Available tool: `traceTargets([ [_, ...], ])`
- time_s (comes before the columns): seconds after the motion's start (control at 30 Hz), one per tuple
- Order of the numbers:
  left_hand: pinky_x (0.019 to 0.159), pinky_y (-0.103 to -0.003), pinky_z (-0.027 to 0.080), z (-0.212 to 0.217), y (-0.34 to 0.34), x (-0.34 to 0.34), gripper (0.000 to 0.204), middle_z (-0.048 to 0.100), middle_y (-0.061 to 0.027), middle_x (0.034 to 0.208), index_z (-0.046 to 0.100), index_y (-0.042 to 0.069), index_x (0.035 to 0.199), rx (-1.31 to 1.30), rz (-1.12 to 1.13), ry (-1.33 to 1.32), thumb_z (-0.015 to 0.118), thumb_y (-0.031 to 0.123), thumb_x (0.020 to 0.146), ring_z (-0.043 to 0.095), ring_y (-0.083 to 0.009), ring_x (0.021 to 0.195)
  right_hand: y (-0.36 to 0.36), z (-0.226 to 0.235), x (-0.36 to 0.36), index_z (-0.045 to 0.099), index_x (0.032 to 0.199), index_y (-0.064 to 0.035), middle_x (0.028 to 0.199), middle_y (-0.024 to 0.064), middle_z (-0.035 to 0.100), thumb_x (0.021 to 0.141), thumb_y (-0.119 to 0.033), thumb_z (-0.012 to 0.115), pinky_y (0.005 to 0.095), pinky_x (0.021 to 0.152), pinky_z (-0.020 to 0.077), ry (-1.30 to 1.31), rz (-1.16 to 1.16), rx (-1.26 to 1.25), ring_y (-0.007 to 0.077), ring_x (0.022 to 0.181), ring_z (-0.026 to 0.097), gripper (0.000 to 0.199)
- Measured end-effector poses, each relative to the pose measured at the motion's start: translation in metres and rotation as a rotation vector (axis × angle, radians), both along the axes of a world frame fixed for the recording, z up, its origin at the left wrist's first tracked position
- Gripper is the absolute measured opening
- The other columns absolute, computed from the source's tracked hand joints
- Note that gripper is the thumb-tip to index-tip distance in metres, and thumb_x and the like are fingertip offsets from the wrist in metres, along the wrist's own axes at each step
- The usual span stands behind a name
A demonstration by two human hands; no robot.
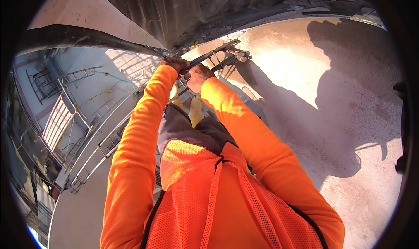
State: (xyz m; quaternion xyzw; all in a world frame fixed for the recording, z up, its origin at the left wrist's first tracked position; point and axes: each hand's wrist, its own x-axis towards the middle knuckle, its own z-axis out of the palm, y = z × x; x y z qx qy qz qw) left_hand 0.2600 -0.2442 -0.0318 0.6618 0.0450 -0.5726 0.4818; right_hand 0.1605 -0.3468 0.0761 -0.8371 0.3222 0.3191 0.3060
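Both my arms, in bright orange sleeves, reach forward over an orange mesh vest. My left hand (pixel 173 64) is closed around the upper dark handle of a long two-handled metal tool (pixel 216 57). My right hand (pixel 198 76) grips the lower handle just beside it. The two handles run up and to the right to the tool's head (pixel 239 54), which sits against the edge of a pale concrete wall (pixel 305 131). What the head bites on is too small to tell.
A dark, dirty overhang (pixel 196 8) hangs over the tool. Far below on the left lie a pale roof surface (pixel 87 205), metal railings (pixel 94 148) and a ladder-like frame. My shadow falls on the concrete wall at the right.
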Motion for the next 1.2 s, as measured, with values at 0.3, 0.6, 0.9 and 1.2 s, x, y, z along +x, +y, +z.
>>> traceTargets([
  [0.3, 0.053, -0.028, 0.05, -0.004, 0.004, 0.001, 0.013, 0.076, -0.0009, 0.078, 0.082, 0.011, 0.097, -0.029, 0.051, 0.001, 0.084, 0.02, 0.087, 0.065, -0.0096, 0.06, -0.062, 0.005, -0.089, 0.057, 0.131, -0.0083, 0.11, 0.0151, 0.055, 0.088, -0.01, 0.075, 0.0428, 0.083, 0.0558, -0.85, -0.573, -0.572, 0.0338, 0.093, 0.064, 0.046],
  [0.6, 0.053, -0.025, 0.05, -0.006, 0.005, 0.0, 0.012, 0.076, 0.0003, 0.079, 0.081, 0.011, 0.093, -0.044, 0.053, -0.029, 0.086, 0.021, 0.086, 0.065, -0.0067, 0.061, -0.11, -0.023, -0.095, 0.067, 0.084, -0.0023, 0.071, 0.0052, 0.067, 0.084, -0.012, 0.081, 0.0313, 0.061, 0.0492, -0.791, -0.557, -0.364, 0.0135, 0.063, 0.061, 0.018],
  [0.9, 0.047, -0.025, 0.046, -0.003, 0.0, -0.002, 0.014, 0.072, -0.0052, 0.073, 0.079, 0.005, 0.094, -0.05, 0.093, -0.029, 0.083, 0.017, 0.089, 0.059, -0.0093, 0.054, -0.086, 0.144, -0.043, 0.059, 0.119, -0.0082, 0.095, 0.0112, 0.064, 0.108, -0.029, 0.058, 0.0419, 0.089, 0.0567, -1.423, -0.755, 0.586, 0.0245, 0.091, 0.067, 0.024],
  [1.2, 0.058, -0.026, 0.054, -0.006, -0.003, -0.003, 0.013, 0.075, -0.0025, 0.081, 0.08, 0.008, 0.091, -0.029, 0.092, -0.034, 0.087, 0.018, 0.086, 0.066, -0.0095, 0.065, -0.055, 0.079, -0.064, 0.05, 0.124, -0.0037, 0.118, 0.0229, 0.07, 0.091, -0.014, 0.059, 0.05, 0.097, 0.0518, 0.059, 0.139, -0.142, 0.0421, 0.115, 0.067, 0.036],
])
